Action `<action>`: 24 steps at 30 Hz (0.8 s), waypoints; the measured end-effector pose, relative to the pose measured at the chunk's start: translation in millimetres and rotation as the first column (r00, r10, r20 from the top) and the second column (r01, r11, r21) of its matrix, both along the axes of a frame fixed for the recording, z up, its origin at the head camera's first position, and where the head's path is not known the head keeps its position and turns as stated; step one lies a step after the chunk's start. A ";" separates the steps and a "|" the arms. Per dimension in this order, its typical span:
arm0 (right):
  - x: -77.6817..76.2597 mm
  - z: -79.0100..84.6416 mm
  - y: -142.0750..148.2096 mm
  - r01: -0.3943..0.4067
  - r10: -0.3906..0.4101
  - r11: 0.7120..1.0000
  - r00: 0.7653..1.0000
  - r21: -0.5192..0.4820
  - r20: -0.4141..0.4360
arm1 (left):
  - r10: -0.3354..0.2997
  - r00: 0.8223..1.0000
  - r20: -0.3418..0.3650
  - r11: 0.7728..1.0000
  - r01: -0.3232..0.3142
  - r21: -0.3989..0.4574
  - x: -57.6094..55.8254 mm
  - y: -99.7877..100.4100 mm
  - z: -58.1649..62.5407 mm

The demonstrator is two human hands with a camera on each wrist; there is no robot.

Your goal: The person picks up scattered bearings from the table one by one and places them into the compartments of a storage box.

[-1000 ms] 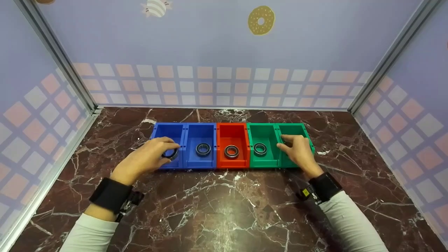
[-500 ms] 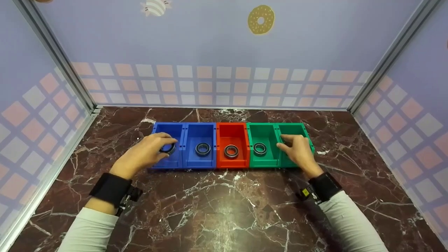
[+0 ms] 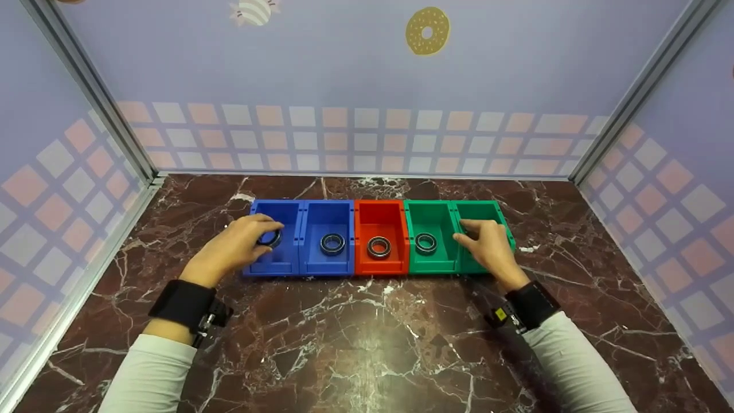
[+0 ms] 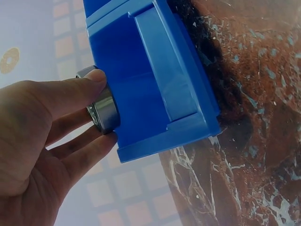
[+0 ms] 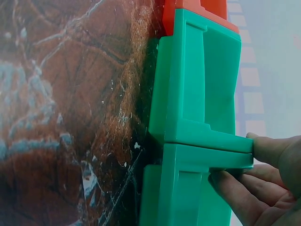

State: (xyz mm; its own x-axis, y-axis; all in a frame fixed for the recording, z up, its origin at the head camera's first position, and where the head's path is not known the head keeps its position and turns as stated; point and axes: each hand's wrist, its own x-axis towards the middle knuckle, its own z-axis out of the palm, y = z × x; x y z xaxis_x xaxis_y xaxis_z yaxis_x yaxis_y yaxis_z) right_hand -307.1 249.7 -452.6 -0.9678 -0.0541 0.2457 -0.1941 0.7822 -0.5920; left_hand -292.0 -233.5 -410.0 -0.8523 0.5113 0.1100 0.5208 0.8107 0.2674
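Observation:
A dark steel ball bearing is pinched between the thumb and fingertips of my left hand. It is held edge-up over the leftmost blue bin, at the bin's opening in the left wrist view. At the other end of the row, my right hand grips the adjoining side walls of the two green bins, thumb on one side and fingers reaching into the rightmost green bin. More bearings lie flat: one in the second blue bin, one in the red bin, one in the inner green bin.
The bins form one joined row on a dark red marbled table, a red bin in the middle. A patterned back panel rises behind, with side panels and metal corner posts at left and right.
My left hand has drawn the bearing up and left from the middle of the leftmost blue bin toward its left side. My right hand stays put on the green bins.

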 end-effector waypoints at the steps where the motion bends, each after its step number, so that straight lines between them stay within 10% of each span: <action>1: 0.1 0.0 0.0 -0.002 0.002 1.000 1.000 0.000 -0.004 | 0.000 1.000 0.000 1.000 0.000 -0.001 -0.7 -0.1 -0.4; 24: -0.3 0.1 0.0 -0.007 0.007 1.000 1.000 -0.004 0.000 | 0.025 1.000 0.002 0.999 -0.025 -0.027 -17.2 5.6 -13.2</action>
